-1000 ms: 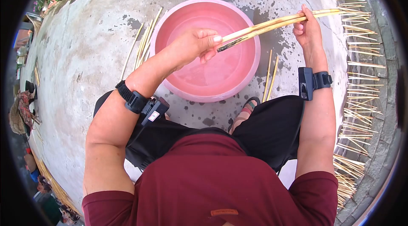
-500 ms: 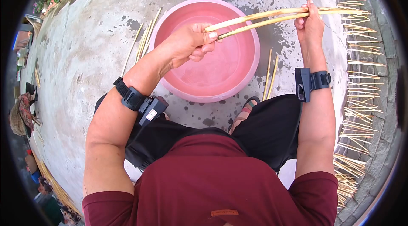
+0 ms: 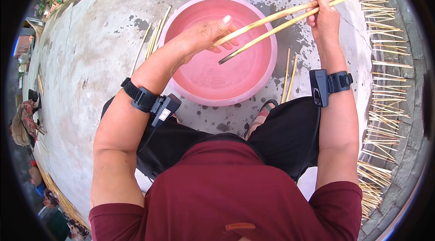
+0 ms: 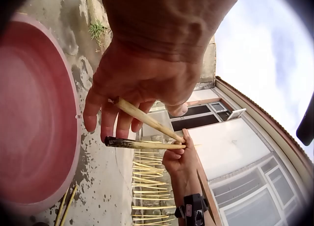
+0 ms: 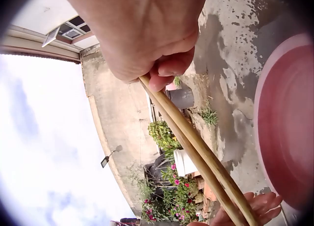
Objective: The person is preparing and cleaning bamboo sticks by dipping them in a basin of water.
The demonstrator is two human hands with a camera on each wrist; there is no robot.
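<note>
Two long pale sticks (image 3: 276, 16) slant over a pink basin (image 3: 206, 101). The right hand (image 3: 327, 20) pinches both near their far part, between thumb and fingers. At their near ends the left hand (image 3: 206, 37) is spread, thumb lifted, with one stick's end against its fingers. The other stick has a blackened tip (image 3: 225, 60) that hangs free above the basin. In the left wrist view the left hand (image 4: 142, 79) has its fingers extended behind the stick ends (image 4: 127, 143).
Several sticks (image 3: 156, 37) lie left of the basin, and two more (image 3: 289, 78) lie to its right. A long row of sticks (image 3: 387, 89) runs along the right edge. A foot in a sandal (image 3: 260, 118) is below the basin.
The left hand has loosened from the sticks and its fingers have spread. The right hand has risen slightly, and the sticks' near ends have parted and dropped lower.
</note>
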